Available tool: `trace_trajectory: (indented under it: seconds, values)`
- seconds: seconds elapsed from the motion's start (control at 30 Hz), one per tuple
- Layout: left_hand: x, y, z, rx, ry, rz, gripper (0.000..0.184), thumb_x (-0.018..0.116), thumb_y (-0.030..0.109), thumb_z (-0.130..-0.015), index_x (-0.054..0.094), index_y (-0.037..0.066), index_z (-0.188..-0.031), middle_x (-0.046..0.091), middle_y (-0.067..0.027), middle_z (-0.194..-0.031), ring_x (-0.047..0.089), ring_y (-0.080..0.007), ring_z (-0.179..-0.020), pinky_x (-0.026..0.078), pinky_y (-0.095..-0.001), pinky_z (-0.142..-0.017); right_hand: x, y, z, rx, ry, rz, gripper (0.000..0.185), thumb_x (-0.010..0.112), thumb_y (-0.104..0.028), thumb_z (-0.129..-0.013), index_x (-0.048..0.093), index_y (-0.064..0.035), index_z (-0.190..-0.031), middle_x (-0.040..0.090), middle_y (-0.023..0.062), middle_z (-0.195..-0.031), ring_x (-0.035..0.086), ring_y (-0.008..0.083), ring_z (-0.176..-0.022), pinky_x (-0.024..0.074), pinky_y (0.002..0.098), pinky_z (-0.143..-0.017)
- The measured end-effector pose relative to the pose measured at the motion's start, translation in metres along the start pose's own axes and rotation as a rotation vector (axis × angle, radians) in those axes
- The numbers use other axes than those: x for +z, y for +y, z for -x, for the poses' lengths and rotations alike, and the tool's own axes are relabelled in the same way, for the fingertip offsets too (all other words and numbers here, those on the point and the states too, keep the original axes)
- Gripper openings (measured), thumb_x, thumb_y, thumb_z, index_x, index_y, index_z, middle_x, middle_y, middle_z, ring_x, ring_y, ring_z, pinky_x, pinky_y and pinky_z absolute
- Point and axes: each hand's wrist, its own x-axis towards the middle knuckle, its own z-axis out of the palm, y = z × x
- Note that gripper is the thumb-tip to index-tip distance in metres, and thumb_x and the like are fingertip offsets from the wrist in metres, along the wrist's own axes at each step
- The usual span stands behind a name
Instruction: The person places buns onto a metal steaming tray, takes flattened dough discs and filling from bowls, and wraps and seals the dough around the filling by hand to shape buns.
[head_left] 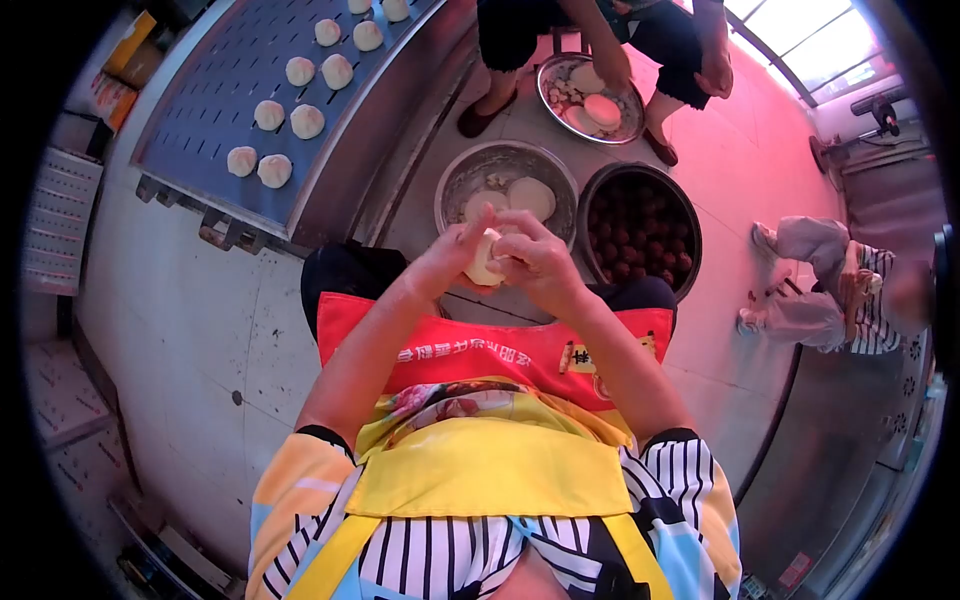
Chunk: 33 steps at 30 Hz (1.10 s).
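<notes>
Left hand (450, 262): was part closed, cupped around a pale dough piece (485, 259), with its thumb and fingers against it.
Right hand (535, 262): was curled, its thumb and bent fingers pinching the dough piece from the other side; the exact fingertip contact was too small to tell.
Dough piece: one, held between both hands, above the apron (490, 470) and just beside the near bowl (447, 180).
Near bowl: one, on the floor, with two flat dough rounds (531, 199) and small scraps inside.
Far bowl (541, 88): one, before the seated person (690, 40), whose hand reached into it; three rounds could be made out among small pieces.
Dark tub (688, 196): one, right of the near bowl, filled with dark balls (640, 232), too many and too crowded to count.
Tray (215, 90): one, at upper left, bearing ten visible buns (307, 121), the topmost cut by the picture's edge.
Other people: two, the seated person and a smaller person (850, 285) at the right in a striped top.
</notes>
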Motion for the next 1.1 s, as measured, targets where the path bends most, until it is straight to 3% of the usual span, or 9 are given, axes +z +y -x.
trace_trajectory:
  seconds: [0.13, 0.27, 0.37, 0.47, 0.57, 0.67, 0.77, 0.97, 1.1]
  values:
    - [-0.010, 0.001, -0.008, -0.173, -0.044, -0.056, 0.079, 0.038, 0.077, -0.080, 0.058, 0.006, -0.107, 0.064, -0.0094, -0.095, 0.066, -0.0196, -0.079, 0.058, -0.0342, -0.063, 0.005, -0.001, 0.000, 0.004, -0.025, 0.154, 0.014, 0.065, -0.006, -0.075, 0.057, -0.0055, -0.086, 0.051, 0.0127, -0.087, 0.058, 0.0327, -0.080, 0.0483, 0.0373, -0.069]
    - [-0.007, 0.001, -0.006, -0.206, 0.010, 0.012, 0.081, 0.038, 0.078, -0.078, 0.057, 0.006, -0.110, 0.064, -0.0091, -0.094, 0.067, -0.0210, -0.080, 0.058, -0.0374, -0.063, 0.006, -0.012, -0.006, 0.088, -0.055, 0.181, 0.018, 0.065, -0.009, -0.073, 0.057, -0.0064, -0.089, 0.051, 0.0132, -0.087, 0.057, 0.0344, -0.078, 0.0478, 0.0393, -0.068]
    - [-0.011, -0.003, -0.008, -0.190, 0.020, 0.138, 0.079, 0.037, 0.077, -0.079, 0.056, 0.008, -0.114, 0.064, -0.0085, -0.095, 0.067, -0.0212, -0.079, 0.058, -0.0373, -0.065, 0.008, -0.008, -0.007, -0.002, 0.014, 0.228, 0.020, 0.071, -0.010, -0.073, 0.060, -0.0018, -0.088, 0.053, 0.0084, -0.081, 0.055, 0.0191, -0.064, 0.0449, 0.0281, -0.058]
    - [-0.007, -0.013, -0.002, -0.120, 0.012, 0.265, 0.073, 0.038, 0.073, -0.082, 0.055, 0.011, -0.115, 0.065, -0.0073, -0.095, 0.067, -0.0206, -0.079, 0.058, -0.0366, -0.067, -0.003, -0.004, -0.010, 0.059, 0.075, 0.181, 0.019, 0.070, -0.008, -0.075, 0.062, -0.0018, -0.090, 0.055, 0.0062, -0.080, 0.054, 0.0154, -0.063, 0.0438, 0.0260, -0.058]
    - [0.001, -0.031, -0.003, -0.072, 0.014, 0.279, 0.065, 0.039, 0.068, -0.086, 0.055, 0.012, -0.114, 0.065, -0.0060, -0.094, 0.067, -0.0201, -0.082, 0.057, -0.0359, -0.069, -0.002, 0.004, -0.010, 0.242, 0.054, 0.117, 0.022, 0.067, -0.014, -0.076, 0.061, -0.0014, -0.093, 0.056, 0.0115, -0.086, 0.059, 0.0214, -0.072, 0.0465, 0.0291, -0.065]
    - [0.001, -0.035, -0.005, -0.054, -0.022, 0.482, 0.058, 0.041, 0.063, -0.089, 0.055, 0.013, -0.113, 0.065, -0.0051, -0.094, 0.067, -0.0203, -0.085, 0.058, -0.0358, -0.068, -0.004, -0.008, -0.012, 0.263, 0.038, 0.034, 0.033, 0.070, -0.020, -0.075, 0.062, -0.0016, -0.101, 0.060, 0.0112, -0.093, 0.060, 0.0212, -0.073, 0.0475, 0.0276, -0.067]
    - [-0.001, -0.034, -0.006, -0.019, -0.095, 0.691, 0.054, 0.042, 0.059, -0.091, 0.055, 0.013, -0.115, 0.065, -0.0045, -0.096, 0.066, -0.0205, -0.088, 0.058, -0.0355, -0.068, -0.001, -0.018, -0.013, 0.103, 0.305, 0.228, 0.039, 0.072, -0.025, -0.074, 0.062, -0.0007, -0.104, 0.062, 0.0124, -0.097, 0.061, 0.0214, -0.073, 0.0484, 0.0279, -0.068]
    - [0.032, -0.006, 0.013, 0.057, 0.026, 0.447, 0.050, 0.043, 0.054, -0.093, 0.053, 0.013, -0.119, 0.061, -0.0033, -0.107, 0.062, -0.0154, -0.099, 0.057, -0.0348, -0.071, 0.023, -0.013, 0.001, 0.285, 0.264, -0.050, 0.045, 0.075, -0.022, -0.075, 0.059, 0.0004, -0.110, 0.062, 0.0055, -0.094, 0.058, 0.0116, -0.086, 0.0467, 0.0243, -0.076]
    - [0.044, -0.017, 0.002, 0.230, 0.161, 0.506, 0.048, 0.044, 0.052, -0.093, 0.052, 0.011, -0.118, 0.060, -0.0037, -0.107, 0.061, -0.0136, -0.100, 0.056, -0.0310, -0.073, 0.019, -0.002, -0.005, 0.356, 0.272, -0.303, 0.039, 0.071, -0.027, -0.078, 0.062, 0.0004, -0.104, 0.064, 0.0103, -0.095, 0.060, 0.0142, -0.083, 0.0485, 0.0286, -0.075]
